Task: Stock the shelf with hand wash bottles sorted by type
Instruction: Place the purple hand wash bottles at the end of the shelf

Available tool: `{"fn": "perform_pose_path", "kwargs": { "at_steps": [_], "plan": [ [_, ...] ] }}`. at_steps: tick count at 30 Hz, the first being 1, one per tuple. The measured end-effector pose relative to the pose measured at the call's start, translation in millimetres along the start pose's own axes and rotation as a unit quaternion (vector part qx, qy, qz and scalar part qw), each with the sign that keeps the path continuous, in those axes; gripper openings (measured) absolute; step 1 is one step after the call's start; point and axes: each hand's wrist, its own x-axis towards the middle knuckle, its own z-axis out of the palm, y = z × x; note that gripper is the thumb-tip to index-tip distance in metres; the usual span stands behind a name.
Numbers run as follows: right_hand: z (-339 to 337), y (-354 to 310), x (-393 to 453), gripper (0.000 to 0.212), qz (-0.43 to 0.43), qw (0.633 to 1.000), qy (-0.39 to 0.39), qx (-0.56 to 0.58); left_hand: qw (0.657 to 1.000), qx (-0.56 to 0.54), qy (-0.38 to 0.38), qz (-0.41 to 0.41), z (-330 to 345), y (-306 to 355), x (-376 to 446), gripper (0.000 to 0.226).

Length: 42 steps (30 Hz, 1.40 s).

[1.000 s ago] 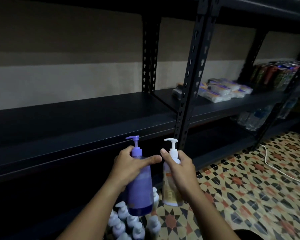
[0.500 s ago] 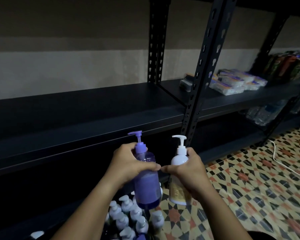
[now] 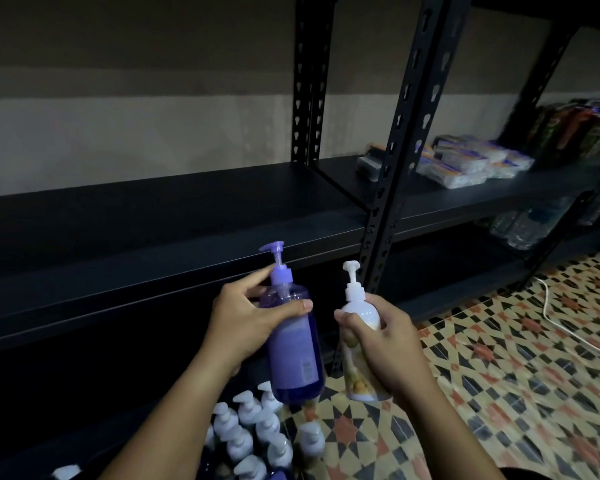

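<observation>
Head view: left hand [image 3: 243,317] grips purple bottle [image 3: 293,344], right hand [image 3: 383,341] white bottle [image 3: 357,344]; upright [image 3: 395,161] beyond.

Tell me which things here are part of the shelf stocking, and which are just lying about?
Job:
- purple bottle, left hand
- white bottle, right hand
- waiting pump bottles
- dark shelf

Lying about:
- wrapped packs
- water bottles
- white cable

Patterned tile floor [image 3: 499,375], geometric motif; white cable [image 3: 553,315] lies across it at right. Neighbouring bay: wrapped packs [image 3: 478,164] and dark colourful packages [image 3: 575,129] on one level; clear plastic bottles [image 3: 530,226] on the level below.
</observation>
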Motion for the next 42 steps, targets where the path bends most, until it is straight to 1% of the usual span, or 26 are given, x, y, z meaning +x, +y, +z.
{"fn": "perform_pose_path", "kwargs": {
  "at_steps": [3,6,8,9,12,14,15,18,19,20,23,25,28,31,32,34,36,37,39,42],
  "plan": [
    [1.4,-0.6,-0.4,0.014,0.006,1.000,0.007,0.020,0.997,-0.081,-0.003,0.000,10.3,4.8,-4.7,0.049],
    [2.6,-5.1,-1.4,0.024,0.013,0.998,0.015,0.054,0.993,-0.116,-0.024,-0.010,17.4,5.7,-5.7,0.033],
    [2.9,-6.5,-2.3,0.031,0.014,0.998,0.010,0.065,0.990,-0.134,-0.033,-0.022,19.6,4.1,-4.7,0.030],
    [2.9,-5.9,-2.5,0.036,0.017,0.998,0.007,0.066,0.989,-0.137,-0.039,-0.026,20.5,3.1,-4.4,0.030],
    [2.2,-2.4,-1.5,0.063,0.034,0.998,0.001,0.056,0.989,-0.140,-0.053,-0.022,23.2,3.2,-5.2,0.034],
    [1.0,-1.7,-0.3,0.075,0.049,0.998,0.007,0.045,0.988,-0.148,-0.047,-0.023,23.3,5.9,-6.9,0.037],
    [0.4,-0.5,0.6,0.077,0.052,0.998,0.012,0.042,0.988,-0.149,-0.040,-0.019,22.5,6.6,-8.3,0.044],
    [0.6,0.3,-0.3,0.075,0.038,0.998,0.033,0.048,0.996,-0.087,-0.024,0.027,18.5,6.9,-13.0,0.088],
    [0.2,0.0,-1.4,0.073,0.022,0.998,0.042,0.051,0.997,-0.066,-0.026,0.042,17.7,6.3,-13.7,0.095],
    [-0.5,-0.5,-2.4,0.070,0.004,0.998,0.044,0.054,0.997,-0.052,-0.030,0.052,17.5,5.4,-13.9,0.097],
    [-2.8,-5.9,-6.0,0.050,-0.043,0.996,0.005,0.077,0.997,-0.038,-0.032,0.060,16.5,4.7,-14.0,0.090],
    [-3.6,-8.0,-7.0,0.045,-0.049,0.995,-0.022,0.082,0.997,-0.050,-0.021,0.062,13.1,4.3,-14.0,0.082],
    [-2.6,-9.7,-9.0,0.045,-0.049,0.994,-0.035,0.088,0.989,-0.130,-0.042,0.061,11.3,8.1,-15.8,0.071],
    [-1.9,-11.9,-10.7,0.043,-0.041,0.992,-0.029,0.113,0.973,-0.219,-0.064,0.023,14.2,10.6,-15.6,0.067],
    [-2.1,-12.8,-11.2,0.046,-0.036,0.991,-0.032,0.128,0.968,-0.239,-0.070,0.014,15.4,10.4,-15.7,0.065],
    [-2.8,-13.9,-11.4,0.063,-0.016,0.987,-0.042,0.157,0.962,-0.263,-0.075,0.008,16.6,7.2,-15.8,0.063],
    [-2.3,-14.9,-12.8,0.082,-0.008,0.986,-0.045,0.162,0.964,-0.257,-0.065,0.010,17.0,8.5,-16.5,0.071],
    [-1.5,-15.3,-13.7,0.085,-0.009,0.987,-0.041,0.153,0.969,-0.240,-0.061,0.013,16.4,10.3,-16.3,0.077],
    [0.9,-14.0,-13.5,0.083,-0.014,0.990,-0.028,0.139,0.975,-0.211,-0.064,0.018,14.8,12.0,-14.6,0.086],
    [1.8,-10.7,-12.8,0.080,-0.029,0.990,0.001,0.136,0.978,-0.201,-0.057,0.028,11.3,12.7,-14.1,0.084]
  ]
}}
